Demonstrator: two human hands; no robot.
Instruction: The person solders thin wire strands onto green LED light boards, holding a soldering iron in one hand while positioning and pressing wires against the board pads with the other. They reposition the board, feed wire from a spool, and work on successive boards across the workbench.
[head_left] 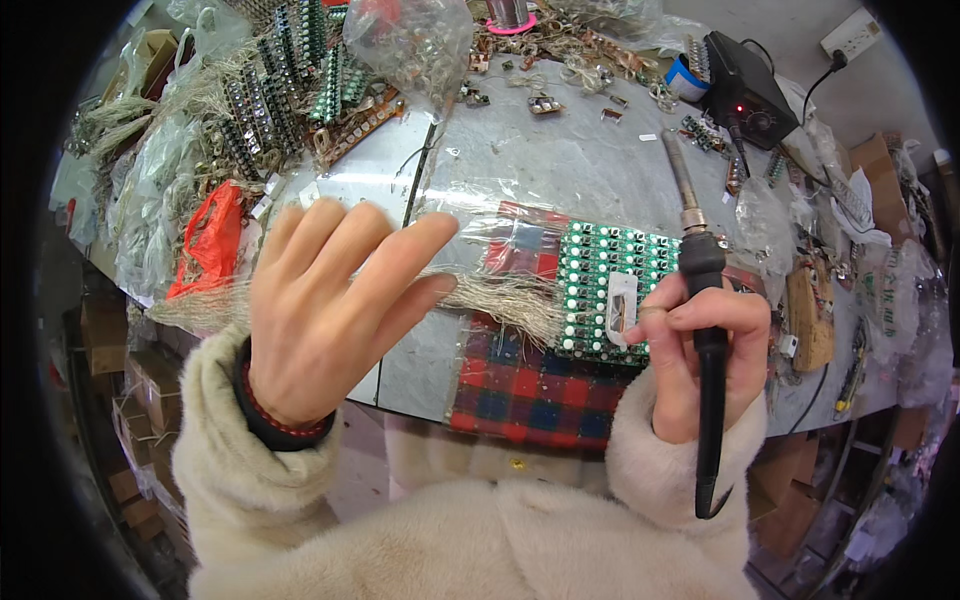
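My left hand (pixel 325 295) is raised over the left part of the table with its fingers apart and nothing in it. Beside its fingertips runs a bundle of thin pale wires (pixel 510 305), which leads to a panel of green circuit boards (pixel 590 260) with white round parts and small dark ones. In my right hand (pixel 715 335) is a soldering iron (pixel 708 300) with a black handle, its metal tip pointing up and away. A small whitish slotted piece (pixel 622 305) shows at the right fingertips, over the boards; whether they pinch it is unclear.
A red and blue checked cloth (pixel 540 385) lies under the boards. A black soldering station (pixel 750 95) with a red light stands far right. Wired board strips (pixel 285 90), a red bag (pixel 208 240) and clear plastic bags (pixel 410 50) crowd the left and back.
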